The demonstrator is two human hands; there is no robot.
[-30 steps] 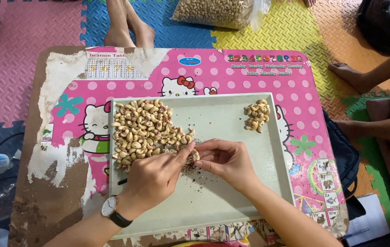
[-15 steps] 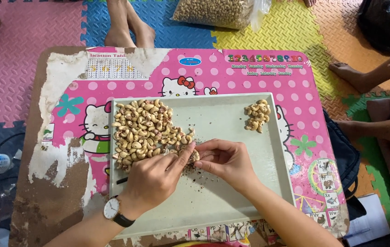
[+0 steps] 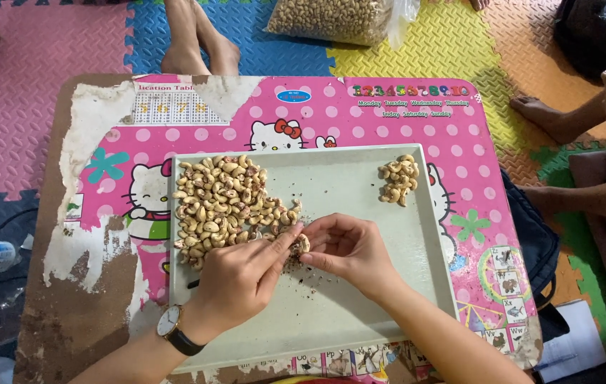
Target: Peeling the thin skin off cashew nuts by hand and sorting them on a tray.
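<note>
The left hand (image 3: 235, 277), a wristwatch (image 3: 168, 321) on its wrist, curls palm-down with fingertips pinching a cashew nut (image 3: 300, 244). The right hand (image 3: 349, 249) meets it, fingers pinched on the same nut above the grey tray (image 3: 360, 313). A large cashew pile (image 3: 221, 203) fills the tray's left; a small pile (image 3: 397, 179) sits far right. The tray's near half lies bare on the pink table (image 3: 459, 135), over foam floor mats (image 3: 11, 107).
</note>
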